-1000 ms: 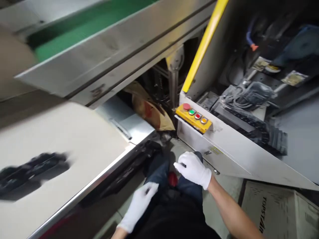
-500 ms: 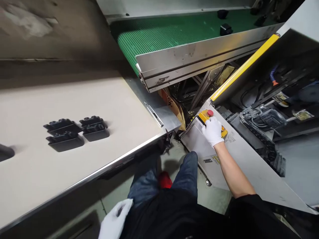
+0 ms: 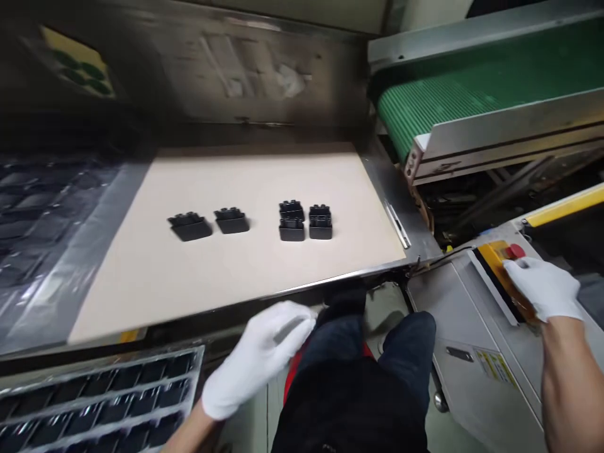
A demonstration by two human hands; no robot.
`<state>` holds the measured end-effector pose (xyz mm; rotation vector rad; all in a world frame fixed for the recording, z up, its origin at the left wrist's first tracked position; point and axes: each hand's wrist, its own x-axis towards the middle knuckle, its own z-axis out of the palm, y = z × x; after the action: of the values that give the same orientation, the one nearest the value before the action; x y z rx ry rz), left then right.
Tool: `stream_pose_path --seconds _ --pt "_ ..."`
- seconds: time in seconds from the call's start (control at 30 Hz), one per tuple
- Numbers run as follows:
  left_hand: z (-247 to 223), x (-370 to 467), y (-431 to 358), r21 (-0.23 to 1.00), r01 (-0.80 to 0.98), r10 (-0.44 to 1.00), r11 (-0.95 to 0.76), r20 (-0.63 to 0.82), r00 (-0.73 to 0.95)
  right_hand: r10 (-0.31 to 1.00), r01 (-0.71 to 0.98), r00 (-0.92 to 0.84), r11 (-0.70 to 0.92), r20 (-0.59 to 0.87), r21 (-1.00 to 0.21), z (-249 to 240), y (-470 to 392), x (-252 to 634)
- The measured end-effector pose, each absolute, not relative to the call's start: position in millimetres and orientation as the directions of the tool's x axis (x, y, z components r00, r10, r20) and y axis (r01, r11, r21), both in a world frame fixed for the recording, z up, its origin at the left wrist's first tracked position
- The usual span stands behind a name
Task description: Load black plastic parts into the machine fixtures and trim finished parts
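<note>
My right hand (image 3: pixel 542 286), in a white glove, rests over a yellow control box (image 3: pixel 504 277) with a red button (image 3: pixel 515 251) on a grey cabinet. Its fingers are curled at the box's edge; whether they grip it is unclear. My left hand (image 3: pixel 268 346), also gloved in white, hangs above my lap below the table edge, thumb and fingertips brought together; nothing can be made out between them. Two black parts (image 3: pixel 190 227) stand apart on the beige table surface (image 3: pixel 212 277), and a group of several black parts (image 3: pixel 292 230) stands right of them.
A green ribbed conveyor (image 3: pixel 438 107) runs at the upper right. A tray of black parts (image 3: pixel 94 402) lies lower left, below the table. More blurred parts (image 3: pixel 38 207) are at the far left. A small metal tool (image 3: pixel 397 224) lies on the table's right border.
The view has turned left, bringing the trays in. My left hand has risen and moved forward beside the table edge. My right hand stays at the yellow box.
</note>
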<state>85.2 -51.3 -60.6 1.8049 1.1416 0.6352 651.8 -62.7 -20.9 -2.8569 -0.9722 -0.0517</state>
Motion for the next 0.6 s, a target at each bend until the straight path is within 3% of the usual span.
stream_pose_path --seconds 0.1,0.17,0.23,0.3,0.37,0.4,0.5,0.6 --pt "-36 39 -10 0.718 0.574 0.912 -0.393 0.387 0.140 0.578 0.571 0.813 -0.769 0.067 -0.288 -17 -62 665" --pt "-34 1 29 0.589 0.731 0.834 -0.343 0.549 -0.051 0.587 0.584 0.804 -0.751 0.095 -0.309 -21 -69 656" --pt "-40 -35 69 0.551 0.800 0.863 -0.236 0.498 -0.089 0.635 0.648 0.758 -0.711 0.146 -0.274 -36 -78 629" --pt "-47 -61 99 0.575 0.799 0.947 -0.176 0.322 -0.023 0.690 0.707 0.700 -0.632 0.186 -0.316 -64 -86 586" --pt "-53 -71 116 0.615 0.774 0.982 -0.153 0.182 0.050 0.716 0.683 0.687 -0.576 0.127 -0.448 -102 -89 538" --pt "-54 -72 120 0.646 0.750 0.987 -0.143 0.151 0.058 0.762 0.651 0.647 -0.535 0.026 -0.539 -123 -88 515" --pt "-52 -65 119 0.753 0.649 0.991 -0.108 0.133 0.011 0.785 0.469 0.611 -0.459 -0.098 -0.755 -178 -76 464" --pt "-42 -57 97 0.819 0.569 0.981 -0.067 0.159 -0.114 0.747 0.402 0.664 -0.401 -0.040 -0.823 -213 -55 444"
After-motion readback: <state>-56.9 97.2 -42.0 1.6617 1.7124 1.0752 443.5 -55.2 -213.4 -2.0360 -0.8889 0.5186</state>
